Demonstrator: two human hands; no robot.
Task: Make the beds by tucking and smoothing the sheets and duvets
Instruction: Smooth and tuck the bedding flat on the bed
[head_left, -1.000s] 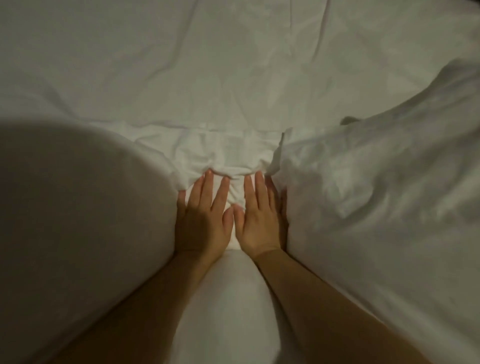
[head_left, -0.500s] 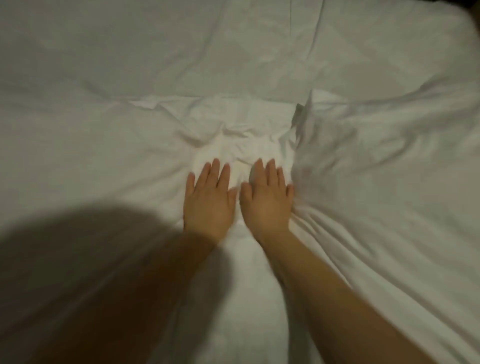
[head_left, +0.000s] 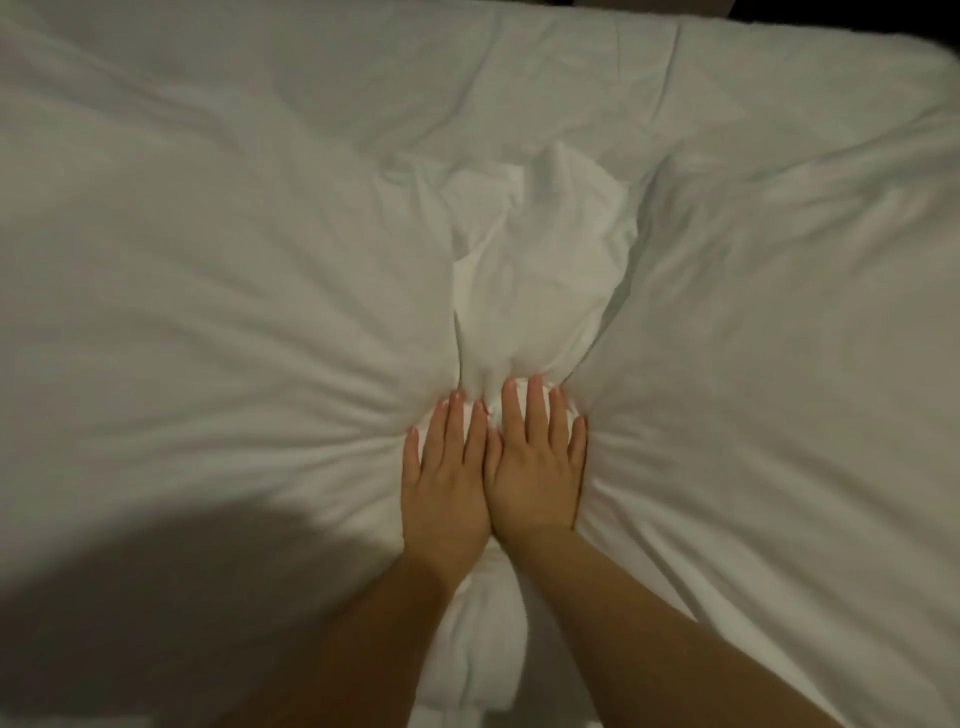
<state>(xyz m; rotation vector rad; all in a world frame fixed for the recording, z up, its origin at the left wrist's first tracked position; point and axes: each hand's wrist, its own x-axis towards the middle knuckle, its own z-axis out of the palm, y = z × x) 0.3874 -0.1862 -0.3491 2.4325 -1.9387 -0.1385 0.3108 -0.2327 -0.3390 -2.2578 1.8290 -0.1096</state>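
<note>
A white duvet (head_left: 218, 322) covers the whole bed and fills the view. A bunched ridge of white fabric (head_left: 535, 270) runs up the middle, with creases fanning out to both sides. My left hand (head_left: 445, 483) and my right hand (head_left: 537, 467) lie flat side by side on the near end of that ridge, fingers straight and pointing away from me, pressing the fabric down. Both forearms reach in from the bottom edge.
The bed's far right corner (head_left: 924, 47) shows at the top right, with dark room beyond it. A dark shadow (head_left: 130, 597) falls over the duvet at the lower left.
Both hands have slid forward over the duvet, staying flat and side by side. The raised folds at left and right have flattened, and the bunched fabric ahead of my fingers has grown.
</note>
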